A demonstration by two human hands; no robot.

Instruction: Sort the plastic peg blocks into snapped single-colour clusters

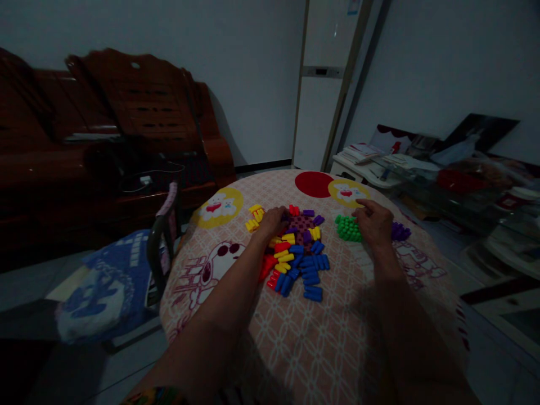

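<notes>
A loose pile of small plastic building pieces lies on the round table. It has blue pieces [312, 275], yellow pieces [284, 256], red pieces [274, 279] and, among them, a dark purple checkered group [301, 226]. My left hand [273, 221] reaches over the pile's far left side, fingers curled down by the dark purple pieces; what they hold, if anything, is hidden. To the right, a tight cluster of green pieces [348, 228] sits beside my right hand [377, 222]. That hand's index finger and thumb are apart over the cluster, with nothing visible between them.
More purple pieces [400, 231] lie right of my right hand. A patterned cloth [291, 349] covers the table. A chair [158, 242] with a blue bag [107, 287] stands at the left, before a wooden sofa [143, 107]. A cluttered glass table [430, 180] stands at the right.
</notes>
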